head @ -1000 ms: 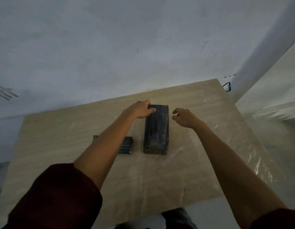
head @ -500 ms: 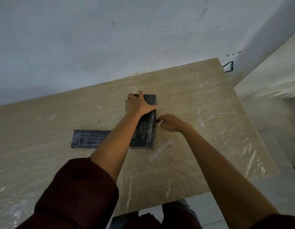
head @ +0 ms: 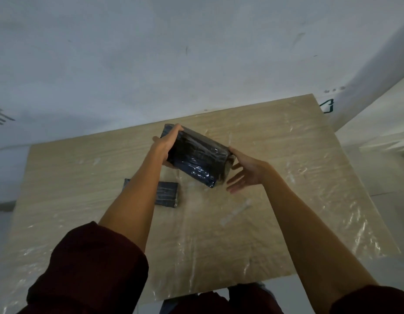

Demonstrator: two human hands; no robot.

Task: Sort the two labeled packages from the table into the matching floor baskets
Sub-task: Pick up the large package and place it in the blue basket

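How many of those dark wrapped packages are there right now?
2. One larger package is lifted above the table, held between the left hand and right hand. A smaller package lies on the table, partly hidden behind the left forearm.

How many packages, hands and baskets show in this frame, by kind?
Dark wrapped packages: 2, the lifted package and the flat package on the table
Hands: 2, left hand, right hand
Baskets: 0 in view
Total: 4
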